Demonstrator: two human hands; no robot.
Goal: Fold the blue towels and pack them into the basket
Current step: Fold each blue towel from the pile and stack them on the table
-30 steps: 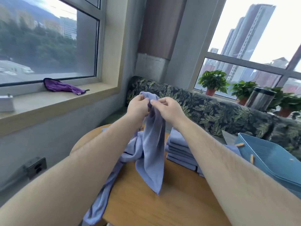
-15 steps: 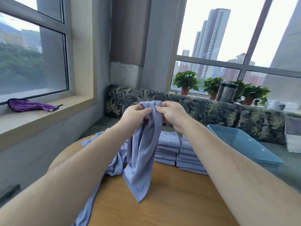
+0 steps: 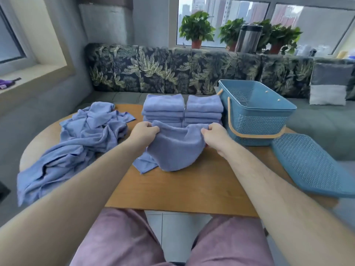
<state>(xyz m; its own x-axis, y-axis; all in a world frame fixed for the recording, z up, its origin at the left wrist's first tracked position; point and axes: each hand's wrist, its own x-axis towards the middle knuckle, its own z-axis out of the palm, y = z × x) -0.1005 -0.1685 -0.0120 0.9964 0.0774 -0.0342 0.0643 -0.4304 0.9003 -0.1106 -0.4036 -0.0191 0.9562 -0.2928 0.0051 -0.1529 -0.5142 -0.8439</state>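
I hold one blue towel (image 3: 175, 150) by its upper edge over the middle of the wooden table (image 3: 192, 187). My left hand (image 3: 143, 133) grips its left corner and my right hand (image 3: 214, 136) grips its right corner, about a towel's width apart. The cloth sags between them and its lower part lies on the table. Behind it stand two stacks of folded blue towels (image 3: 182, 108). A heap of unfolded blue towels (image 3: 76, 139) covers the table's left side. The blue basket (image 3: 255, 114), with a tan handle, stands at the right, and no towel shows inside it.
The basket's blue perforated lid (image 3: 311, 164) lies flat at the table's right edge. A leaf-patterned sofa (image 3: 172, 68) runs behind the table, with potted plants and a steel flask on the sill above. A purple cloth lies on the left windowsill.
My hands, which pinched the towel together high in the air, have come down and drawn apart. The towel now spreads between them onto the table. The view has tilted down.
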